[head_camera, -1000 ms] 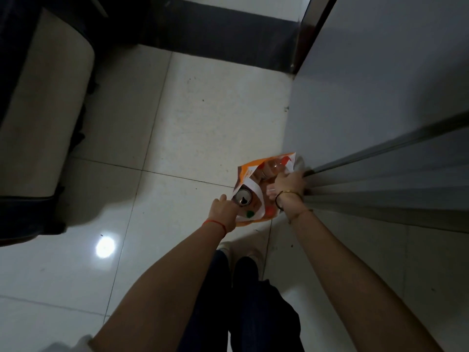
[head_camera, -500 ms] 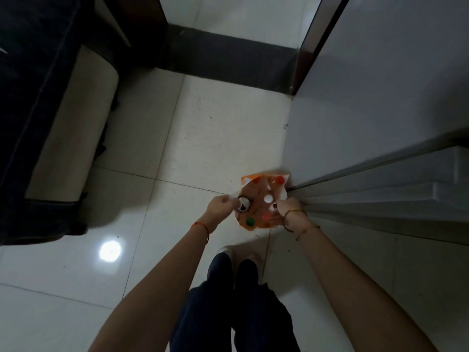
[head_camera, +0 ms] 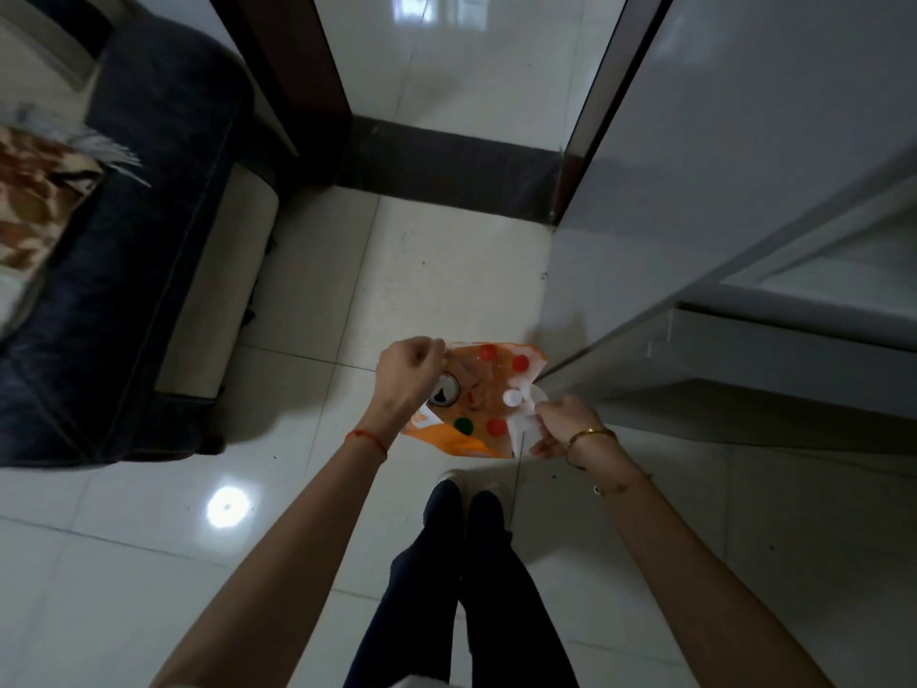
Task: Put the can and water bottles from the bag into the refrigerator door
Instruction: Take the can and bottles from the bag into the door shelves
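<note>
Nothing looks unloaded yet: left hand (head_camera: 409, 372) and right hand (head_camera: 560, 424) each pinch the bag (head_camera: 461, 441) rim, spreading it; can (head_camera: 445, 389) and bottles (head_camera: 512, 398) sit inside; fridge (head_camera: 744, 191) shut.

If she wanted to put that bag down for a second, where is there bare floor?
Bare tile lies ahead between the sofa and the fridge, and left of her feet. It is tight where the bag, held by the left hand and right hand, hangs by the fridge.
</note>
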